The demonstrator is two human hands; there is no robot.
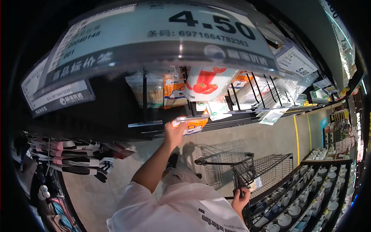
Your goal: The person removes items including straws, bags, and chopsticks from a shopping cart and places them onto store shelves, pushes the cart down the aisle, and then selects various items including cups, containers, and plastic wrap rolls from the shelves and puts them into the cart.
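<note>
My left hand (173, 133) reaches up to the shelf rack, its fingers closed on an orange packet (196, 127) with white and blue print. A clear price-tag holder (193, 118) on a hook end crosses in front of that packet. Just above hangs a white and red pack with tomatoes (205, 86). Beside it are another orange packet (175, 92) and a bag of thin sticks (150, 91). Down at the right, my right hand (242, 198) has curled fingers on a dark part of the shopping cart (266, 172), seemingly its handle; the exact grip is partly hidden.
A large price tag reading 4.50 (162, 36) fills the top, very near the camera. Black hooks (145, 94) stick out from the rack. Socks or gloves (75, 160) hang at the left. Shelves of bowls and cups (294, 210) stand right of the cart, on a grey floor (92, 193).
</note>
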